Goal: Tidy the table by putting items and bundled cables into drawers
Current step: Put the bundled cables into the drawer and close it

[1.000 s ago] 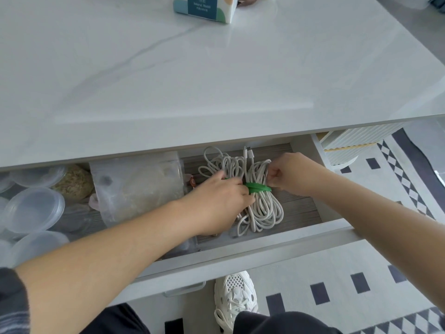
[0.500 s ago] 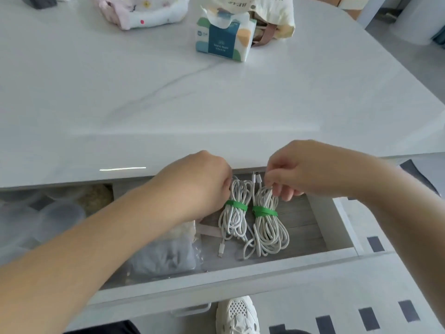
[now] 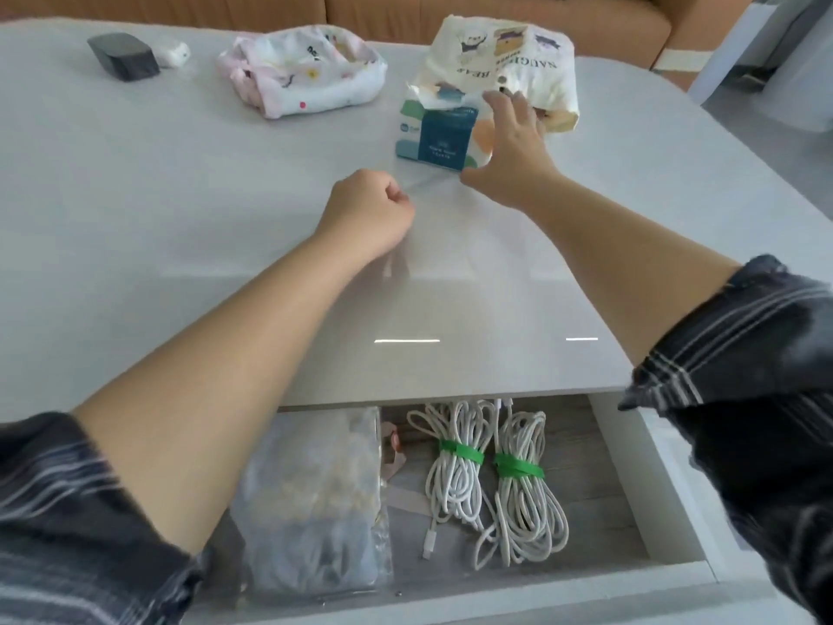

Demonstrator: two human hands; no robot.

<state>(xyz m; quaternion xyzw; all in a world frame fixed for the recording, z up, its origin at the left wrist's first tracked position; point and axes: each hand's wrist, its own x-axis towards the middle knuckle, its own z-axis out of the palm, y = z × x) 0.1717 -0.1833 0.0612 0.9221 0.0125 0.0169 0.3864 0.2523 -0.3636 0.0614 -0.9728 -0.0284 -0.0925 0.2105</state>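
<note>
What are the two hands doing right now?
Left hand: closed in a fist, apparently empty.
Right hand: open, reaching at the tissue box.

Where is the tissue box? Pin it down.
In the head view, the tissue box stands on the far right part of the table, just in front of the printed bag, with the open right hand at its side.

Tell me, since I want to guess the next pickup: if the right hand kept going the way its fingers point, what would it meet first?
Probably the tissue pack: the open right hand is already beside it, fingers spread. The printed cloth bag lies just behind; depth between them is unclear.
</note>
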